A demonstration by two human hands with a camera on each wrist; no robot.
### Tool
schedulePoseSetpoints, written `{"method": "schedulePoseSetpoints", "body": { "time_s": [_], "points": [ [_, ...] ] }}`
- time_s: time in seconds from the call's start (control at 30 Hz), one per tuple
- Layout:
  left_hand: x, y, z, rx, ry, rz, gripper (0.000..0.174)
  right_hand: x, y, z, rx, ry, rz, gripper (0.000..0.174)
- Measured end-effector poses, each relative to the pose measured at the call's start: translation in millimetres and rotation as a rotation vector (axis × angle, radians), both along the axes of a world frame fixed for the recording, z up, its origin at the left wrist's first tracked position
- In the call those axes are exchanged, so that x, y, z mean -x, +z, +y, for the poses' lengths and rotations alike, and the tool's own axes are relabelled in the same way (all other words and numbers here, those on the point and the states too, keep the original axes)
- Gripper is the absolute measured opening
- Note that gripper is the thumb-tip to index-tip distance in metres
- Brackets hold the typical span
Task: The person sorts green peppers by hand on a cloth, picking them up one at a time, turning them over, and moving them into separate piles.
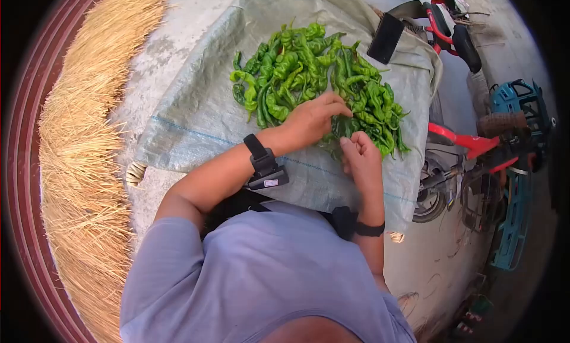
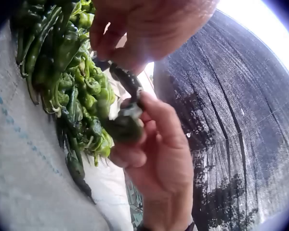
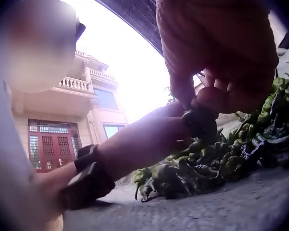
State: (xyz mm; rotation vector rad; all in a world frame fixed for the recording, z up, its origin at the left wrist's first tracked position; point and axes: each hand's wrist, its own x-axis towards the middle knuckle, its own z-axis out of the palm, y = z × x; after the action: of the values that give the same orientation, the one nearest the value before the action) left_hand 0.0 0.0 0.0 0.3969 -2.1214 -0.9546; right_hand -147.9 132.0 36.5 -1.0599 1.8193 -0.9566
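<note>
Between the two hands is a dark green pepper (image 2: pixel 127 83), twisted and bent. The left hand (image 1: pixel 313 121) comes in over the near side of the pepper pile and pinches the pepper's upper end. Just to its right, the right hand (image 1: pixel 363 159) grips the lower part between thumb and fingers, as the left wrist view shows. Close behind the hands lies a broad heap of wrinkled green peppers (image 1: pixel 297 64), with darker ones (image 2: pixel 62 53) at one side. In the right wrist view the fingers cover much of the held pepper.
The heap lies on a pale woven sheet (image 1: pixel 196 117) with blue stitching lines. A black phone-like slab (image 1: pixel 386 38) rests on it, past the heap. Dry straw (image 1: pixel 83 165) runs along the left. A red vehicle (image 1: pixel 469 144) and a blue metal frame (image 1: pixel 510 224) stand at right.
</note>
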Motion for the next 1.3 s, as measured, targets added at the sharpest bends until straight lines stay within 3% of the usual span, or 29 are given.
{"method": "schedulePoseSetpoints", "body": {
  "time_s": [0.17,0.2,0.27,0.37,0.4,0.43,0.5,0.67,0.77,0.87,0.97,1.0,1.13,1.23,1.3],
  "points": [
    [-4.0,10.2,0.5,-0.087,0.046,-0.016,0.035,-3.3,19.3,3.4,0.197,-0.115,-0.479,0.021],
    [-3.2,14.3,1.8,-0.24,0.087,0.03,0.034,-1.3,18.2,6.6,0.203,-0.101,-0.433,0.02],
    [-4.8,21.0,2.3,-0.54,0.173,0.11,0.033,-2.4,7.6,0.3,0.176,-0.084,-0.158,0.021],
    [-6.0,17.2,-6.2,-0.742,0.228,0.298,0.04,-2.2,-2.0,-4.0,0.107,-0.006,0.392,0.022],
    [-10.6,17.1,-9.7,-0.827,0.214,0.302,0.051,-5.0,-3.6,-6.2,0.133,0.032,0.581,0.023],
    [-7.7,12.8,-11.0,-0.747,0.344,0.302,0.053,-7.8,-4.7,-8.9,0.161,0.071,0.77,0.025],
    [-2.0,2.0,-11.0,-0.58,0.604,0.299,0.055,-12.5,-4.1,-12.6,0.071,0.109,0.796,0.027],
    [-2.2,-7.9,-12.4,-0.426,0.617,0.263,0.043,-10.1,-25.6,-16.2,-0.103,0.168,0.987,0.028],
    [-3.6,-4.9,-9.5,-0.492,0.459,0.251,0.029,-4.0,-24.5,-14.7,-0.085,0.21,0.95,0.025],
    [-4.8,4.6,-2.6,-0.415,0.296,0.183,0.024,1.3,-12.2,-7.3,-0.054,0.115,0.731,0.021],
    [0.1,-1.9,0.0,-0.166,0.156,0.12,0.032,3.6,-1.2,-0.2,0.002,-0.063,0.024,0.02],
    [1.3,-1.5,1.4,-0.072,0.102,0.131,0.038,1.4,3.2,2.9,0.056,-0.055,-0.092,0.02],
    [0.1,-1.7,10.6,-0.331,-0.172,0.046,0.042,-3.7,11.0,10.7,0.167,-0.01,-0.264,0.022],
    [-0.7,-0.5,3.8,-0.202,-0.092,0.02,0.041,-5.8,10.6,13.8,0.235,-0.026,-0.308,0.028],
    [-3.1,10.1,6.5,-0.701,-0.153,0.092,0.037,-9.5,11.5,9.8,0.276,-0.127,-0.32,0.033]
  ]
}}
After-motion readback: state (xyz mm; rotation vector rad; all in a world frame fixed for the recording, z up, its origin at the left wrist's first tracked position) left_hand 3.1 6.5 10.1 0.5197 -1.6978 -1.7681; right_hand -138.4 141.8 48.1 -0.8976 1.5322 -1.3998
